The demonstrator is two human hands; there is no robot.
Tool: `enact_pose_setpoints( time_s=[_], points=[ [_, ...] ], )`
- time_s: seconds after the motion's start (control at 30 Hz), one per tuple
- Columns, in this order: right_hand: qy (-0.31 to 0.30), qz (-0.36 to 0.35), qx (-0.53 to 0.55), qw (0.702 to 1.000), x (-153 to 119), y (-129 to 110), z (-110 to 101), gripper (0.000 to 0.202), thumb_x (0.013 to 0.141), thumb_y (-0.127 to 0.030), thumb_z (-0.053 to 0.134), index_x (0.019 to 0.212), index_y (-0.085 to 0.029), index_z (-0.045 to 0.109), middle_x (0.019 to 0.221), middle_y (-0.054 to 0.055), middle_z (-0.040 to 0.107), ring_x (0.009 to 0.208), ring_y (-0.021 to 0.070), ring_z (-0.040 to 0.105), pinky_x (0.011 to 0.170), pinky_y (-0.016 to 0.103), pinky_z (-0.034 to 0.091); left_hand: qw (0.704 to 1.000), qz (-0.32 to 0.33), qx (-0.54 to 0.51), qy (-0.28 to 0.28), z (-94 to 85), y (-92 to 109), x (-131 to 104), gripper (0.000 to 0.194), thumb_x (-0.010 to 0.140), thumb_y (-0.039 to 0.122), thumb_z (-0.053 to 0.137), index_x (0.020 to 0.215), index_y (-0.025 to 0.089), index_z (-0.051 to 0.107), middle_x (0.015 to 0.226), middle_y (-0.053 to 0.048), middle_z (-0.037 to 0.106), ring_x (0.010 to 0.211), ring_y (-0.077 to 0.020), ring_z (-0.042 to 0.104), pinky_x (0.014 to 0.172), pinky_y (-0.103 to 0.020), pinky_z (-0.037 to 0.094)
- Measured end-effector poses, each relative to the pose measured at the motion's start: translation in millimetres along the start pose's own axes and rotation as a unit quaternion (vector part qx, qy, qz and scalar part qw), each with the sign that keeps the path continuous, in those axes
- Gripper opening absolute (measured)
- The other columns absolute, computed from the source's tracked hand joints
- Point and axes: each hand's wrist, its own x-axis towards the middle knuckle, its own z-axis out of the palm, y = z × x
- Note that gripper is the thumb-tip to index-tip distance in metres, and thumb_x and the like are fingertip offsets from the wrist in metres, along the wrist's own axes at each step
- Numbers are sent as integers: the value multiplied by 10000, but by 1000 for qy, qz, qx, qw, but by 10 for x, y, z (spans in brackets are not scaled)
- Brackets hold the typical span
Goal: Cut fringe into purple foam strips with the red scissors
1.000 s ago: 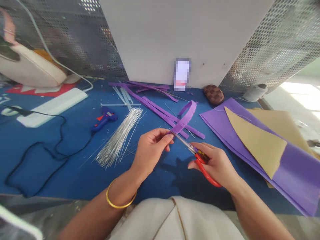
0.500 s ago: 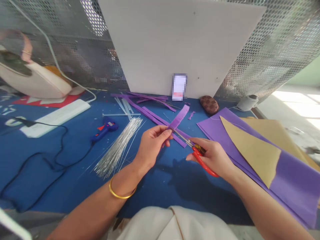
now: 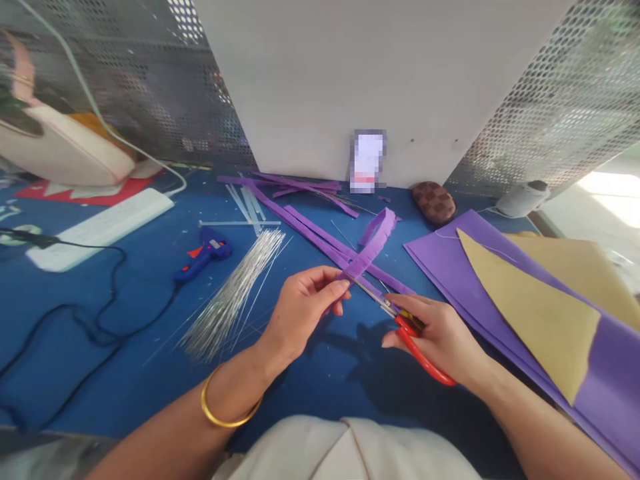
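Between the thumb and fingers of my left hand (image 3: 314, 303) is the near end of a purple paper strip (image 3: 373, 250), whose far part curls up and back in a loop. My right hand (image 3: 445, 337) grips red-handled scissors (image 3: 423, 353), with the blades pointing left and meeting the strip close to my left fingertips. Whether the blades are fully closed is hard to see. Beneath the hands, more long purple strips (image 3: 315, 233) lie across the blue table. A bundle of thin silvery wires (image 3: 233, 293) rests left of my left hand.
A blue glue gun (image 3: 205, 257) with a trailing black cord lies at the left, near translucent glue sticks (image 3: 245, 203). Purple sheets (image 3: 435, 243) and tan paper (image 3: 530, 307) cover the right side. A phone (image 3: 367, 160) leans on the white board (image 3: 320, 87), beside a checkered pouch (image 3: 434, 202).
The held strip now bends over into a loop where it stood straighter before. The scissors stay at its near end. The whole view has shifted slightly.
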Motion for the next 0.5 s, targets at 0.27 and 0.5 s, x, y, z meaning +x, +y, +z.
enact_pose_setpoints(
  time_s=[0.27, 0.5],
  points=[
    [1, 0, 5, 1000, 6, -2, 20, 467, 777, -511, 712, 1143, -224, 669, 866, 30, 698, 662, 148, 601, 618, 248, 477, 1000, 7, 1, 9, 12, 5, -11, 136, 770, 278, 698, 775, 147, 665, 671, 7, 640, 519, -78, 531, 519, -209, 380],
    [12, 7, 5, 1000, 14, -2, 21, 498, 761, -522, 720, 1157, -224, 662, 878, 41, 695, 670, 160, 605, 616, 261, 482, 1000, 14, 22, 11, 17, 27, -23, 138, 781, 283, 690, 762, 149, 662, 674, 11, 640, 525, -73, 535, 528, -207, 386]
  ],
)
